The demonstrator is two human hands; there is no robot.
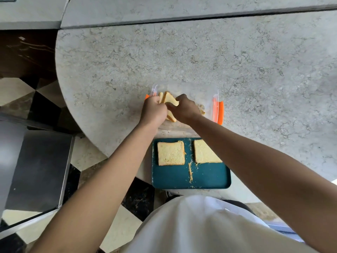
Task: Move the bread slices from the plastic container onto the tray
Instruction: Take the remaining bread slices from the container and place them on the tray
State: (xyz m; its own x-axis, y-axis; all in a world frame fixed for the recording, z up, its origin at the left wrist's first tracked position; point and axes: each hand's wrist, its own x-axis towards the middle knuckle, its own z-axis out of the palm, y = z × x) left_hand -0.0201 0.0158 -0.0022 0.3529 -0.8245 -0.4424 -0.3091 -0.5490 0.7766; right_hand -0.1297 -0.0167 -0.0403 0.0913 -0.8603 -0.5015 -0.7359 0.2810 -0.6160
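Observation:
A clear plastic container (207,92) with orange clips sits on the stone counter beyond a teal tray (206,177). Inside its left end stand several bread slices (170,99), tilted on edge. My left hand (152,111) and my right hand (183,108) are both in the container, fingers closed on those slices from either side. Two slices lie flat on the tray's far half: one at the left (171,153), one at the right (204,152), partly hidden by my right forearm. Crumbs (190,173) lie in a line on the tray.
The grey stone counter (182,57) stretches wide behind and right of the container. Its curved edge runs to the left, above a checkered floor (45,108). A dark cabinet or appliance (36,170) stands at the lower left. The tray overhangs the counter's near edge.

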